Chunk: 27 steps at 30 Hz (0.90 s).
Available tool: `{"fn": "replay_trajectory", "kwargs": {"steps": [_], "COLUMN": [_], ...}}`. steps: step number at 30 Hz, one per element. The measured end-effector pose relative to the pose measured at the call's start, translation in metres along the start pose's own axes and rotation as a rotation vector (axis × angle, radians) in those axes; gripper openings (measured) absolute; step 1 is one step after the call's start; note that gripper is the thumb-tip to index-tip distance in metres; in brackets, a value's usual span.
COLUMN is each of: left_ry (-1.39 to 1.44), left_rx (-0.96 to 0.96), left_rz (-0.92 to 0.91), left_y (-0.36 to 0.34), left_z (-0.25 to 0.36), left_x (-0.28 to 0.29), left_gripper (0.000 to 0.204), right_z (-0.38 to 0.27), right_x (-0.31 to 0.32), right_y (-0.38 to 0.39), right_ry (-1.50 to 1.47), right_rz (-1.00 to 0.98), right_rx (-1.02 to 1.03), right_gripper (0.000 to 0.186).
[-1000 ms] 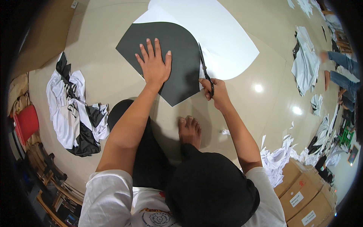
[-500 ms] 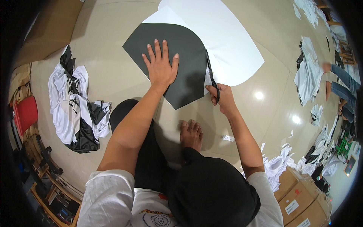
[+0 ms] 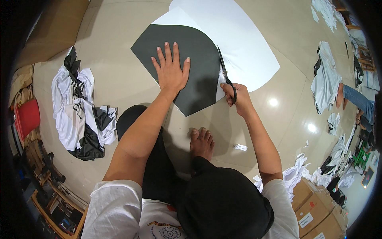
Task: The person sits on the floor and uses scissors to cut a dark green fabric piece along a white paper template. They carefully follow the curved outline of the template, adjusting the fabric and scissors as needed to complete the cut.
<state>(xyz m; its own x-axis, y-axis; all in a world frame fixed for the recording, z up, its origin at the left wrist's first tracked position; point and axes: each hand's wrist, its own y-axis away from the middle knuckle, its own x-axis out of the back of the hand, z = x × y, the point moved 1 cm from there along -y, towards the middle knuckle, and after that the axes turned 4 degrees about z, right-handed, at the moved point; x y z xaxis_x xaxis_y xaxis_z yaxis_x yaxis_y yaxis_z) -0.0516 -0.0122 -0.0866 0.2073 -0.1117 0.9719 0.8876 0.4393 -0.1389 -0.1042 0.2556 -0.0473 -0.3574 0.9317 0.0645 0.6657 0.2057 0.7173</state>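
Observation:
My left hand [image 3: 172,72] lies flat with fingers spread on a dark grey curved panel [image 3: 199,85], pressing it to the floor. My right hand [image 3: 237,95] is closed round the handles of black scissors [image 3: 225,71]. Their blades run along the panel's right curved edge, over a large white sheet [image 3: 250,47] that spreads out beyond it. A narrow white strip shows between the panel and the scissors. Whether the sheet is paper or cloth, I cannot tell.
White and black cloth [image 3: 81,115] lies heaped on the left floor. A big cardboard box [image 3: 55,28] stands at the far left, and cartons [image 3: 318,207] sit at the lower right. White scraps [image 3: 292,175] lie near them. At the right edge a person's jeans-clad leg [image 3: 356,97] shows.
The scissors have turned slightly and shifted a little right with my right hand. My left hand stays flat on the panel. The other person's legs have moved.

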Motion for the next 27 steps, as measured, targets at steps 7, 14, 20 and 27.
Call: {"fn": "replay_trajectory", "kwargs": {"steps": [7, 14, 20, 27], "left_ry": [-0.007, -0.009, 0.014, 0.008], "left_rx": [-0.001, -0.008, -0.011, -0.013], "left_rz": [0.007, 0.011, 0.019, 0.023], "left_y": [0.000, 0.000, 0.000, 0.000], "left_z": [0.000, -0.001, 0.000, -0.001], "left_x": [0.000, -0.001, 0.000, -0.001], "left_gripper": [0.077, 0.076, 0.076, 0.076], "right_z": [-0.001, -0.001, 0.000, -0.007], "right_x": [0.003, 0.008, 0.017, 0.021], "right_y": [-0.003, -0.005, -0.009, -0.010], "right_ry": [0.018, 0.054, 0.080, 0.137], "right_rz": [-0.009, -0.029, -0.046, -0.046], "right_rx": [0.010, 0.012, 0.018, 0.022], "right_gripper": [0.037, 0.034, 0.034, 0.035]}}
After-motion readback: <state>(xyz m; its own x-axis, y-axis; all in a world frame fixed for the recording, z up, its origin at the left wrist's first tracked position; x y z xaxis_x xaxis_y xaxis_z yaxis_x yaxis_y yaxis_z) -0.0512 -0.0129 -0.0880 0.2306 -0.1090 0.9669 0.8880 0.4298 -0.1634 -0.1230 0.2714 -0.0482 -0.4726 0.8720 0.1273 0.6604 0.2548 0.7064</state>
